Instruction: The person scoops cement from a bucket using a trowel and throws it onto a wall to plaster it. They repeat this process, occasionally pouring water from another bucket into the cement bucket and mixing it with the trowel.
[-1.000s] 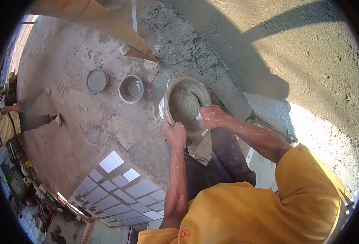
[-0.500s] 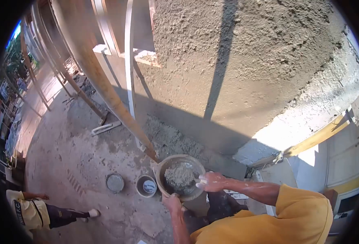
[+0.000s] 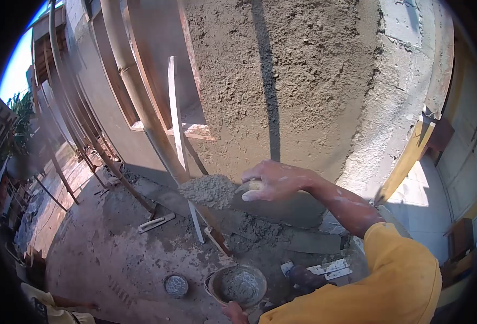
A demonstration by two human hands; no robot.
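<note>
My right hand is raised in front of the wall, closed round the handle of a trowel. A heaped load of wet grey mortar covers the blade and hides most of it. Low in the view, my left hand grips the near rim of a round bucket, its fingers partly hidden. More mortar lies inside that bucket. The wall carries rough fresh plaster higher up and a smoother coat below.
A leaning bamboo pole and a white batten stand before the window opening. A small bucket and a wooden float are on the ground. Another person's arm shows at lower left. A timber post stands right.
My right hand has lifted the trowel out of the bucket with a load of mortar, up towards the wall. The left hand stays at the bucket's rim. The view has tilted upward.
</note>
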